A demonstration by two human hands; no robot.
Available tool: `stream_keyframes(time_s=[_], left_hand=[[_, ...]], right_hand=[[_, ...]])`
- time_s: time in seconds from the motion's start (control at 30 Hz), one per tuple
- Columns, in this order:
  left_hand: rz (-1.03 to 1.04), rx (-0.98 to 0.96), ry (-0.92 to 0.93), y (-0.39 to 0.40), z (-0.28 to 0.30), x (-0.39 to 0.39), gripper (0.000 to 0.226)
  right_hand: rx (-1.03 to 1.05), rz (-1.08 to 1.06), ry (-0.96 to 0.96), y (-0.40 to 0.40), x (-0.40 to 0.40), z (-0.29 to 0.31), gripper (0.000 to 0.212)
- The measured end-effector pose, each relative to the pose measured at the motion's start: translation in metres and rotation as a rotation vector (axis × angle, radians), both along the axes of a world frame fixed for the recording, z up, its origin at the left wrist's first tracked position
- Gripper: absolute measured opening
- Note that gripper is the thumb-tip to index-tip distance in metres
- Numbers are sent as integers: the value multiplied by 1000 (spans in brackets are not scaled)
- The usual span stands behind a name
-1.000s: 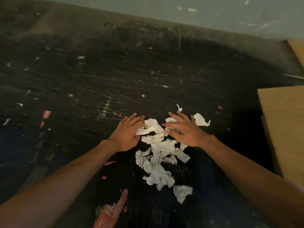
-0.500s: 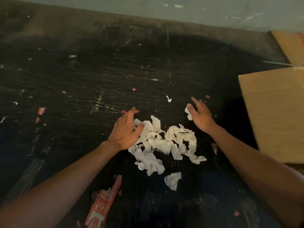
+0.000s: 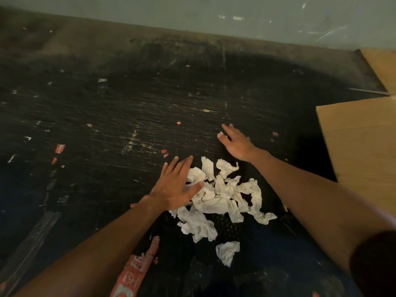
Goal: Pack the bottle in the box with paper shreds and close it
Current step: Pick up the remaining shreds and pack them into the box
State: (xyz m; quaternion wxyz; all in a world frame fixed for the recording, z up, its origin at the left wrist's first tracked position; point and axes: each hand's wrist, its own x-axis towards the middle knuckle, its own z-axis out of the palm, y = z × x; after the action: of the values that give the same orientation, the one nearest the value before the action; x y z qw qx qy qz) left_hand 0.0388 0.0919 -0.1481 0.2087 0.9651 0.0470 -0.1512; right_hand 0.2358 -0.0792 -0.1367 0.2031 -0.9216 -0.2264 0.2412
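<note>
A loose pile of white crumpled paper shreds lies on the dark, scratched table. My left hand lies flat with straight fingers against the pile's left edge, touching the shreds. Beyond the pile, my right hand is stretched out flat on the table, its fingertips over one small stray white scrap. One separate shred lies nearer to me. A brown cardboard box sits at the right edge, only partly in view. No bottle is in view.
A second piece of cardboard lies at the far right corner by the grey wall. A strip of red printed tape is stuck to the table near me. Small red and white bits dot the surface.
My right hand left the pile and reached further away to the small stray scrap. My left hand stayed at the pile's left edge, now flatter. The shreds are bunched closer together.
</note>
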Motion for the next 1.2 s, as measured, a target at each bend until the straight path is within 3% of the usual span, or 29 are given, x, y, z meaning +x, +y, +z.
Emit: stream_keyframes(time_s=[0.23, 0.47, 0.67, 0.8, 0.93, 1.07, 1.2], left_hand=[[-16, -106, -42, 13, -13, -6, 87], [-42, -79, -17, 5, 2, -11, 67], [-172, 36, 48, -27, 23, -39, 129], [-306, 107, 26, -58, 19, -65, 140], [-324, 178, 9, -78, -3, -77, 141], [-213, 224, -38, -92, -14, -70, 132], [-148, 196, -287, -89, -21, -68, 87]], right_hand=[[-115, 641, -83, -10, -46, 1, 47], [-271, 730, -97, -54, -74, 14, 74], [-331, 687, -78, -102, -111, 16, 108], [-324, 676, -129, -128, -142, 8, 123], [-284, 673, -287, -142, -157, -10, 106], [-135, 557, -374, -142, -166, -23, 71], [11, 527, -533, -138, -167, -33, 39]])
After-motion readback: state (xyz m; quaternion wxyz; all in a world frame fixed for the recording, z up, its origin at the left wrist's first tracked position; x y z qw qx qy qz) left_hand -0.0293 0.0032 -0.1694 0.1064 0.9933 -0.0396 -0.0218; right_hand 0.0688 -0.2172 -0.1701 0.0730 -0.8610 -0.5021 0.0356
